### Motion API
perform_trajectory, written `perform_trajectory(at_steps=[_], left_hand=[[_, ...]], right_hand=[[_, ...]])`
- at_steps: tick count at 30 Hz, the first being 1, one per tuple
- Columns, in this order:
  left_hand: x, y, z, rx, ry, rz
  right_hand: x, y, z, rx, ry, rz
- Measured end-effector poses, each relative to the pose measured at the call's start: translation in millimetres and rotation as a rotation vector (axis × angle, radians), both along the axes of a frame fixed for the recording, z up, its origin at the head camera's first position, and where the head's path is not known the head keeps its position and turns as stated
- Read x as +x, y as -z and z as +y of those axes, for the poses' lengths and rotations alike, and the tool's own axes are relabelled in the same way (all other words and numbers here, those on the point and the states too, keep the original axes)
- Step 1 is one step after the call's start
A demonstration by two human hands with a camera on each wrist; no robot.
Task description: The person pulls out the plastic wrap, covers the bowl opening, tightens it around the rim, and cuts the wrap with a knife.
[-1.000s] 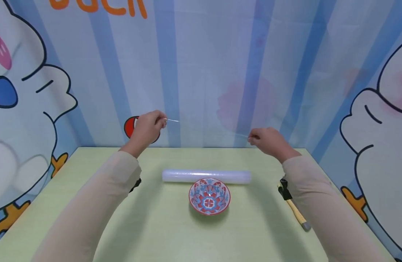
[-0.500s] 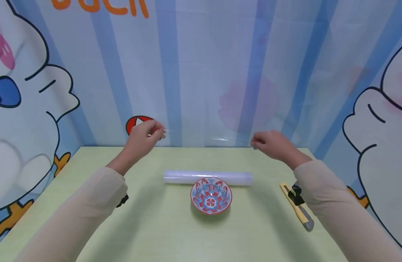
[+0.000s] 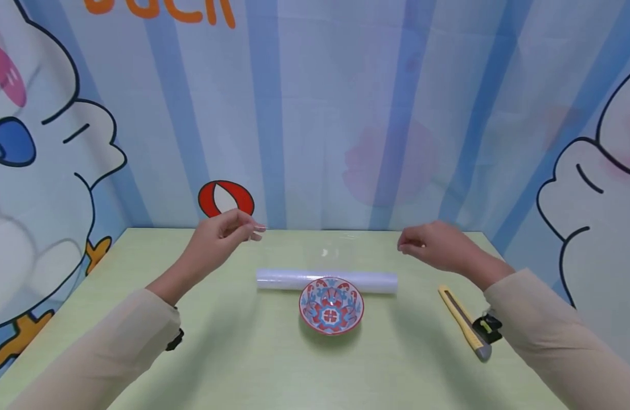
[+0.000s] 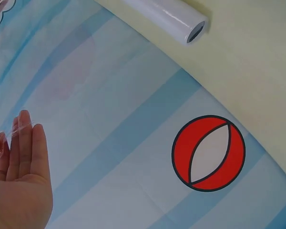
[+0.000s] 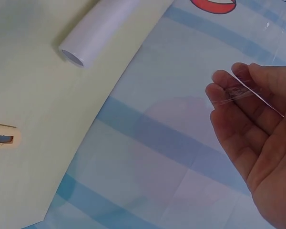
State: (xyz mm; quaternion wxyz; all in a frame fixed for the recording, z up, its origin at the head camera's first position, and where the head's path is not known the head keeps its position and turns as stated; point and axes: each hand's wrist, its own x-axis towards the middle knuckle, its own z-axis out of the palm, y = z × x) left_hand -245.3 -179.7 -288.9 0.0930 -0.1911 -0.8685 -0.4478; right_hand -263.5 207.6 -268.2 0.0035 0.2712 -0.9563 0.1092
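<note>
Between the two hands hangs a sheet of clear cling film (image 3: 329, 253), barely visible except for glints and creases. My left hand (image 3: 217, 238) pinches one edge between thumb and index finger; in the left wrist view the other fingers stand fairly straight behind the film. On the other side my right hand (image 3: 438, 246) pinches the opposite edge, and creased film (image 5: 232, 95) crosses its fingertips. Below the sheet a roll of cling film (image 3: 284, 279) lies sideways on the table. Right in front of it sits a red and blue patterned bowl (image 3: 330, 307), upright.
A yellow utility knife (image 3: 458, 314) lies at the right of the pale green table (image 3: 274, 364), partly overlapped by a black wrist strap piece (image 3: 487, 328). Behind the table's far edge hangs a blue striped cloth backdrop (image 3: 315, 142) with cartoon prints.
Both hands have come down and closer to the body, lowering the film from before the backdrop to above the table's far part. Roll, bowl and knife stay where they were.
</note>
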Motion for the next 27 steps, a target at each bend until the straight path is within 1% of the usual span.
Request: perform_trajectory(at_steps=[7,13,18,24,27], left_hand=[[14.8,7.0,-4,-0.062,0.041,0.027],[30.1,16.2,-8,-0.125,0.078,0.077],[42.0,23.7,-11,-0.178,0.126,0.073],[54.0,38.6,-13,-0.215,0.187,0.082],[59.6,49.1,-14,-0.228,0.247,0.091]], right_hand=[[13.7,7.8,3,0.023,-0.021,0.009],[28.3,15.2,5,0.034,-0.039,0.018],[39.4,18.7,4,0.049,-0.074,0.008],[46.4,27.6,4,0.069,-0.129,-0.026],[50.0,35.2,5,0.073,-0.164,-0.065]])
